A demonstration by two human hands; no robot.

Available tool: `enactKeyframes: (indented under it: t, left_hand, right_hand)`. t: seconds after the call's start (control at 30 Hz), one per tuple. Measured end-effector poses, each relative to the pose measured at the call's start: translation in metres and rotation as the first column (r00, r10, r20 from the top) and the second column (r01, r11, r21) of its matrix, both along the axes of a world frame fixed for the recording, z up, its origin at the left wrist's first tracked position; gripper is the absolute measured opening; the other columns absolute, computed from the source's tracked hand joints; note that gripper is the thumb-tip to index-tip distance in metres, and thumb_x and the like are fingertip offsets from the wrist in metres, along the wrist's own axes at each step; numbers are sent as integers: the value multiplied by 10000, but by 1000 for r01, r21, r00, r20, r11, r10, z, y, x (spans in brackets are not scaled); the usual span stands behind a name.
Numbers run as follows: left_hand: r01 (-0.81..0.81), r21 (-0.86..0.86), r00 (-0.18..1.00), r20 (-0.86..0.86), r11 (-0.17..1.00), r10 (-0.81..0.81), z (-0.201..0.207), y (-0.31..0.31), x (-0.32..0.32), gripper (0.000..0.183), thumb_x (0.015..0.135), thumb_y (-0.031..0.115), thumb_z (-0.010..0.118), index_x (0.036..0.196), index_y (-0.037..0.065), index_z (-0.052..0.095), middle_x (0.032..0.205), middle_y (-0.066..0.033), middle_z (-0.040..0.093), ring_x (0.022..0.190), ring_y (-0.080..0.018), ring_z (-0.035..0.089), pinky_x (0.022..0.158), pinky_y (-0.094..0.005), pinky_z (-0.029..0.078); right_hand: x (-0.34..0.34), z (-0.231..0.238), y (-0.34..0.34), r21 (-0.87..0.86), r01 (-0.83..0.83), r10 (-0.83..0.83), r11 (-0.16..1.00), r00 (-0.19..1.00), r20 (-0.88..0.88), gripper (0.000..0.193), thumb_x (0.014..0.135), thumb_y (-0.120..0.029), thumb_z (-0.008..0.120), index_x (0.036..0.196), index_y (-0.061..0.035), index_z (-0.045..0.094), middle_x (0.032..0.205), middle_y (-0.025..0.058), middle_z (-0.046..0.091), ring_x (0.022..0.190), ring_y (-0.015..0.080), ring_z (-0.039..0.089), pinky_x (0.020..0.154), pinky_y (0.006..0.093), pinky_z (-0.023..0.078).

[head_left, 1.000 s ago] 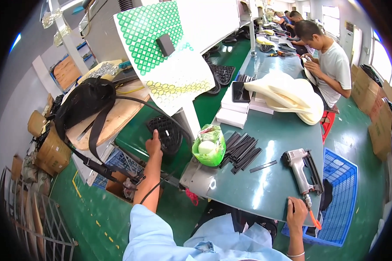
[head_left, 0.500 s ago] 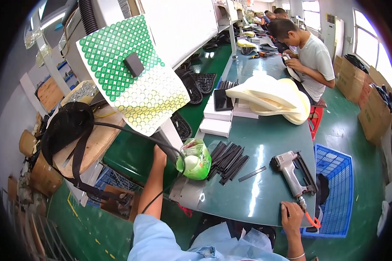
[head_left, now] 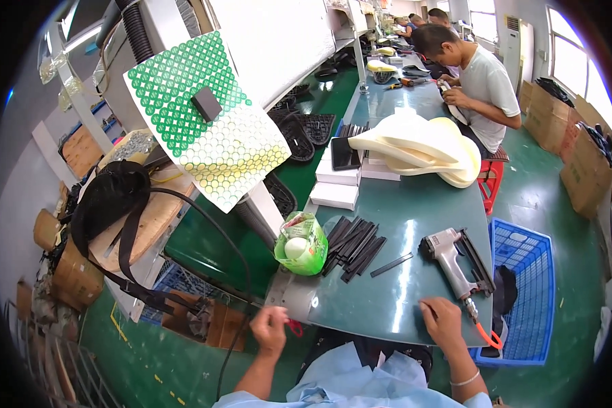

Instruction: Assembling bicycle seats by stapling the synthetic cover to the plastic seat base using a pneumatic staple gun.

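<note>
My left hand (head_left: pixel 270 329), its fingers curled in and nothing visible in them, hangs by the table's near left corner. On the near edge of the green table (head_left: pixel 387 309) rests my right hand (head_left: pixel 444 323), loosely closed and seemingly without anything in it. Just beyond it lies a silver staple gun (head_left: pixel 452 262) with an orange air hose (head_left: pixel 487 336). Further left is a pile of black staple strips (head_left: pixel 355 246), with one loose strip (head_left: pixel 392 264) beside it. A green plastic bag (head_left: pixel 304 250) with a white round thing inside stands at the table's left edge.
Cream foam pieces (head_left: pixel 421 146), white boxes (head_left: pixel 334 194) and a dark phone (head_left: pixel 345 154) sit farther back. A blue crate (head_left: pixel 523 299) stands at right. A black cable (head_left: pixel 241 272) hangs at left, near a black strapped item (head_left: pixel 112 200). A co-worker (head_left: pixel 486 88) sits beyond.
My left hand has drawn back from beyond the green bag toward me. My right hand has shifted slightly left and forward onto the table. The green bag now sits more openly in view.
</note>
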State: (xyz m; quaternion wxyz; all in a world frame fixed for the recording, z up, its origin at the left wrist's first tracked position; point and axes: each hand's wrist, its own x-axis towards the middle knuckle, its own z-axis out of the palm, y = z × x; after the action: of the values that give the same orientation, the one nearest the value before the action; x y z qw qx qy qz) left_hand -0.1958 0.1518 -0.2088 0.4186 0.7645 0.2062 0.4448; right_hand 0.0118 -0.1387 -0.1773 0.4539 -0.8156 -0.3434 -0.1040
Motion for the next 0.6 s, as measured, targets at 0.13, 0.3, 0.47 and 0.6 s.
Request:
enactKeyframes:
  t: [0.13,0.3,0.47,0.6]
  left_hand:
    - [243,374,959,44,895,-279,45,-40,49,143,887,129,565,831,5,608,687,-89,623,589,-216,616,544,-296,489]
    - [428,448,650,451,785,-612,118,-86,114,207,944,190,462,903,-2,528,797,-159,596,615,-273,605,565,-349,500]
    - [650,454,70,763,609,-643,187,-129,132,511,969,538,272,1191,106,429,1118,-134,561,955,-311,591,721,-439,502]
    - [885,301,-54,823,354,-565,212,-158,126,429,957,429,436,1292,164,477,1200,-47,584,1080,-230,535,850,-424,380]
  right_hand:
    - [15,11,44,-57,-249,252,967,967,49,103,804,-115,621,869,-43,657,754,131,641,681,308,627,610,399,505]
    - [19,3,103,-96,-527,534,844,844,60,160,822,-166,582,932,-66,642,804,133,647,755,326,632,659,424,509]
    - [11,-11,134,-107,-625,615,773,780,-110,183,842,-206,559,953,-78,628,821,135,644,783,329,629,664,438,498]
    - [24,-32,128,-121,-675,653,728,736,-179,186,869,-232,545,958,-87,621,827,136,643,768,330,624,662,440,487]
